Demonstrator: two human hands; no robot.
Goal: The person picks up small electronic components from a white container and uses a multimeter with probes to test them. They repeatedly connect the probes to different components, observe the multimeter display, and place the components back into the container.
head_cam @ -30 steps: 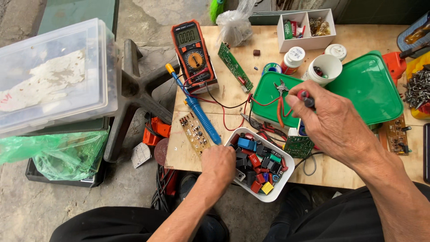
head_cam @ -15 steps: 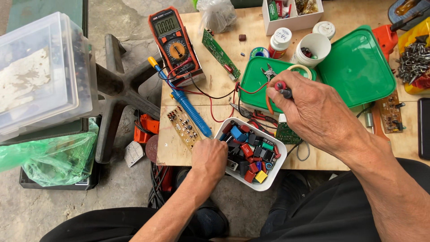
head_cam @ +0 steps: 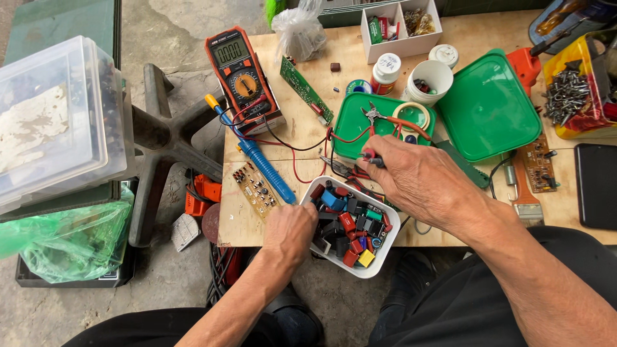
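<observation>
Tray: white tray [head_cam: 379, 257] of small coloured parts sits at the wooden table [head_cam: 308, 138] front edge.
Left hand: left hand [head_cam: 290, 232] grips the tray's near-left rim.
Right hand: right hand [head_cam: 421, 180] pinches a red-and-black probe [head_cam: 371, 156] just beyond the tray.
Meter: orange multimeter [head_cam: 241, 71] lies well apart, upper left.

A bare strip of the wooden tabletop [head_cam: 302, 138] is left open between the blue-handled soldering iron [head_cam: 263, 168] and the green rectangular plastic lid [head_cam: 350, 125], crossed only by red and black test leads [head_cam: 292, 151]. Passage to the right is blocked by the larger green plastic lid [head_cam: 488, 106] and the yellow tray of screws [head_cam: 572, 93].
</observation>
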